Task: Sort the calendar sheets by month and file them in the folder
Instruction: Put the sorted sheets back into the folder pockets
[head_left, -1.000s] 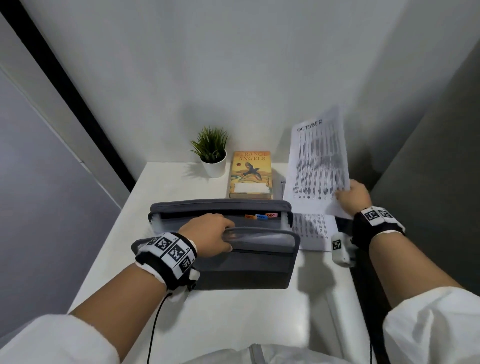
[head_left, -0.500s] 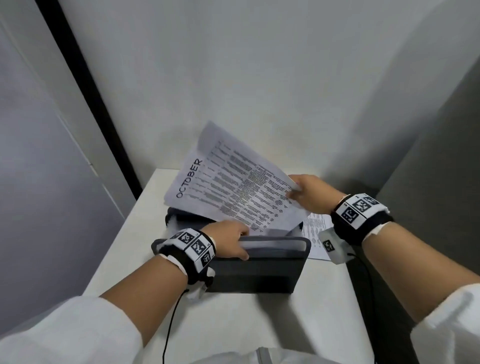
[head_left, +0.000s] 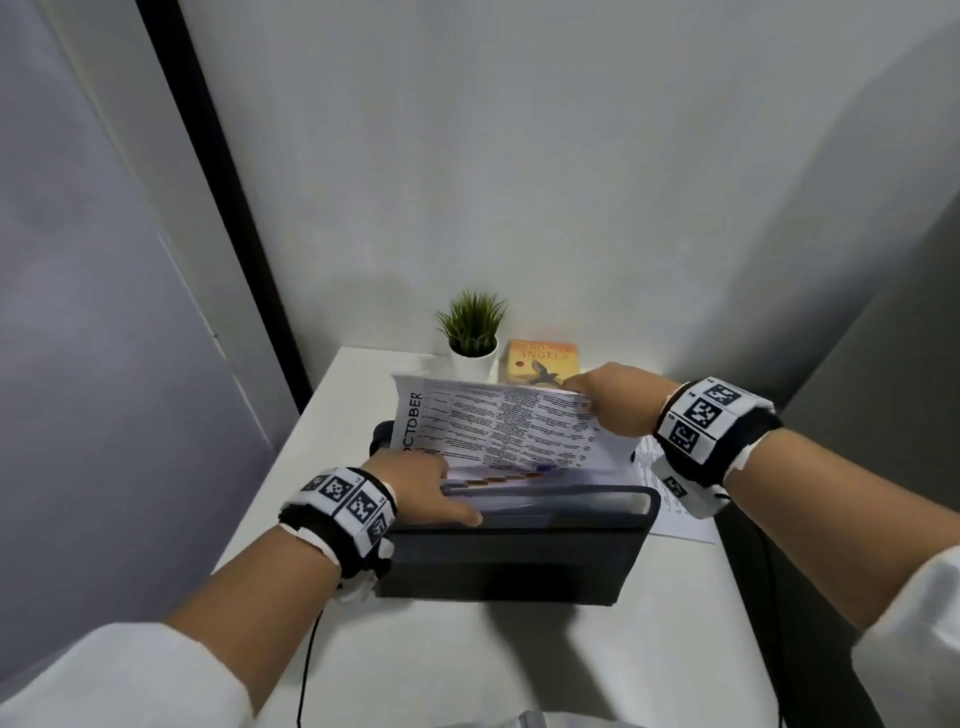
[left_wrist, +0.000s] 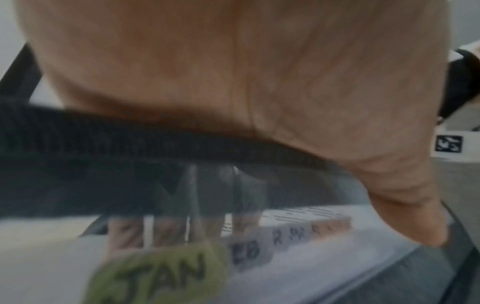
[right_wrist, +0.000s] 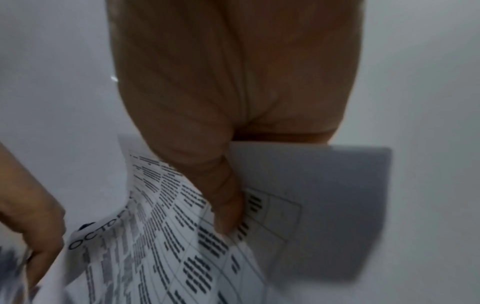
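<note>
A grey expanding folder (head_left: 514, 545) stands open on the white table (head_left: 426, 654). My left hand (head_left: 431, 493) grips its front wall and front dividers, fingers inside and thumb (left_wrist: 405, 205) outside. Through the translucent divider the left wrist view shows a green JAN tab (left_wrist: 155, 273) and a FEB tab (left_wrist: 246, 253). My right hand (head_left: 608, 400) pinches the right edge of the OCTOBER sheet (head_left: 498, 431), thumb (right_wrist: 228, 205) on the printed side. The sheet lies tilted over the folder's open top, its lower edge down among the back pockets. More calendar sheets (head_left: 675, 509) lie flat to the folder's right.
A small potted plant (head_left: 472, 332) and an orange book (head_left: 543, 361) sit at the table's back edge, against the wall. A dark panel (head_left: 883, 364) stands close on the right. The table's right edge runs just beyond the loose sheets.
My right hand has carried the OCTOBER sheet from upright at the right, over the folder, and lowered it so its bottom edge sits in the folder. My left hand has kept its hold.
</note>
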